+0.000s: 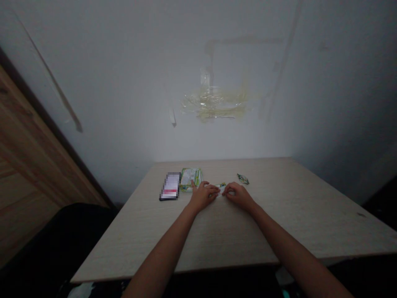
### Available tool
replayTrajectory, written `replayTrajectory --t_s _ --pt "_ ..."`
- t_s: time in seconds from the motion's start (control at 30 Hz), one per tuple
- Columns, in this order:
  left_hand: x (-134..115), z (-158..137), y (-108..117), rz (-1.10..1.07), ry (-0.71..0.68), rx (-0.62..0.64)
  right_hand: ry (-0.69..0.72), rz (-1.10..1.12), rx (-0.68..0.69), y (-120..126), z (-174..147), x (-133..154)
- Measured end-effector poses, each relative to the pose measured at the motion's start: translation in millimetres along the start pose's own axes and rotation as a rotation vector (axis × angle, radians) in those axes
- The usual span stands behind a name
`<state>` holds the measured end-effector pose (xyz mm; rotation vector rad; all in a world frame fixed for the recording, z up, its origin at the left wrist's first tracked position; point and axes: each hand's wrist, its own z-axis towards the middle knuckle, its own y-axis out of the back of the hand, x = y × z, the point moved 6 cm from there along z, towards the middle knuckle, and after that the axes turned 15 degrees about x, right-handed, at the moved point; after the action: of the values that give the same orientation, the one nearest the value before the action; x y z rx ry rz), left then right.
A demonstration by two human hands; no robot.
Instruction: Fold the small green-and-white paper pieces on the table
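Observation:
Between my hands, flat on the table, lies a small white packet with green and yellow print (221,187), mostly covered by fingers. My left hand (203,195) holds its left side with thumb and forefinger, while the outer fingers spread away to the left. At the packet's right side, my right hand (237,194) is closed in a pinch with its fingers curled. A larger green-and-white packet (190,178) lies just beyond my left hand, whose outer fingertip overlaps its edge from this angle. Farther right, a small dark green crumpled wrapper (243,179) rests apart from my right hand.
A phone with a lit, blurred screen (170,186) lies left of the larger packet. The pale wooden table (297,219) meets a wall with peeling clear tape (217,103). Wooden boards (27,145) lean at the left, above a dark object (62,244).

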<state>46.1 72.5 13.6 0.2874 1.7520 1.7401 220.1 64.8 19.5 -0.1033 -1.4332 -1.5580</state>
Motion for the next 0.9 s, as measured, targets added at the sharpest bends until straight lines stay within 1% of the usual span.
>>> replayTrajectory --t_s 0.13,0.23,0.6,0.9 --pt "0 0 0 -0.004 0.001 0.005 -0.008 -0.058 -0.017 0 0 1" --pt "0 1 0 0.005 0.006 0.015 -0.049 -0.09 -0.035 -1 1 -3" --pt "2 2 -1 -0.004 -0.002 0.026 -0.239 -0.195 -0.106 3 4 -15" --pt "2 1 -1 0.006 -0.004 0.014 -0.44 -0.311 -0.132 7 7 -16"
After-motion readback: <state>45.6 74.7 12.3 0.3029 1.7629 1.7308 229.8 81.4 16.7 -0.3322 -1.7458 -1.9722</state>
